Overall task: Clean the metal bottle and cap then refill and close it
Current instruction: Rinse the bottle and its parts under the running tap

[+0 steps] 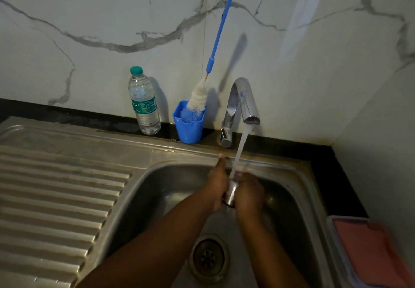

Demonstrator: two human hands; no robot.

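Over the steel sink basin (157, 188) I hold the metal bottle (231, 192) upright between both hands. My left hand (216, 186) grips its left side, thumb raised. My right hand (249, 194) wraps round its right side. Water runs from the chrome tap (241, 103) straight into the bottle's mouth. Most of the bottle is hidden by my fingers. I cannot see the cap.
A blue bottle brush (219, 38) stands in a blue cup (189, 122) on the black ledge. A clear plastic water bottle (144, 101) stands left of it. The ribbed drainboard (56, 193) lies at left, the drain (208, 258) below, a pink-lidded box (368, 251) at right.
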